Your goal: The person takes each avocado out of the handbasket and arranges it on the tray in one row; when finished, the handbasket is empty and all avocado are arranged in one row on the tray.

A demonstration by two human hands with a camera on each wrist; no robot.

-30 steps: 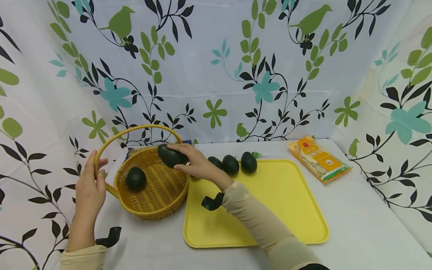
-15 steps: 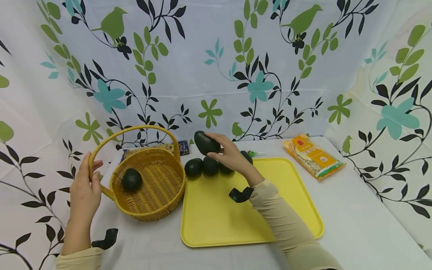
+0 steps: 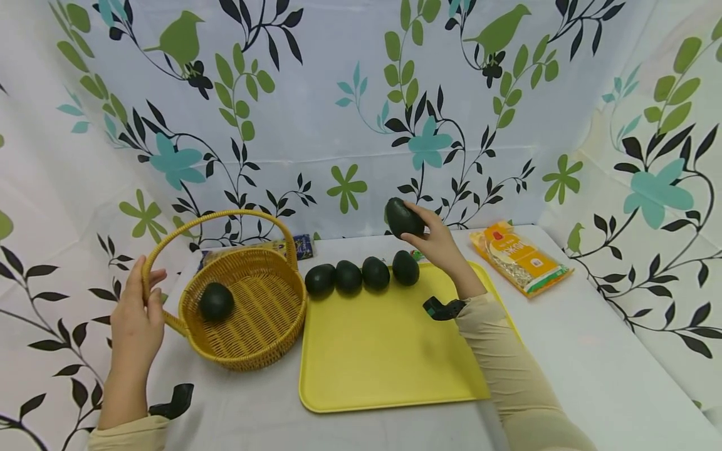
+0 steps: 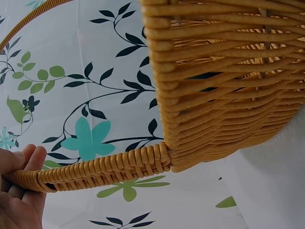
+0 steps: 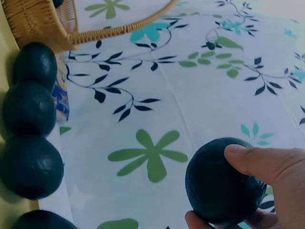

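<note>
A yellow wicker basket (image 3: 248, 351) stands at the left, tilted toward the camera, with one dark green avocado (image 3: 217, 302) inside. My left hand (image 3: 135, 313) grips the left side of its arched handle (image 4: 109, 167); the left wrist view shows fingers and thumb curled round the weave. Held up between the thumb and fingers of my right hand (image 3: 440, 244) is another avocado (image 3: 403, 218), above the tray's far edge. Several more avocados (image 3: 348, 277) sit in a row along the far rim of the yellow tray (image 3: 389, 351), just right of the basket.
An orange food packet (image 3: 519, 258) lies at the right, beyond the tray. Behind the basket is a dark blue packet (image 3: 303, 246), partly hidden. A small red and green item (image 3: 417, 255) shows behind the row. A leaf-patterned cloth (image 3: 316, 125) hangs behind the table.
My right hand has carried its avocado from over the basket rightward to above the tray's far right part. My left hand still grips the handle; the head view has shifted slightly.
</note>
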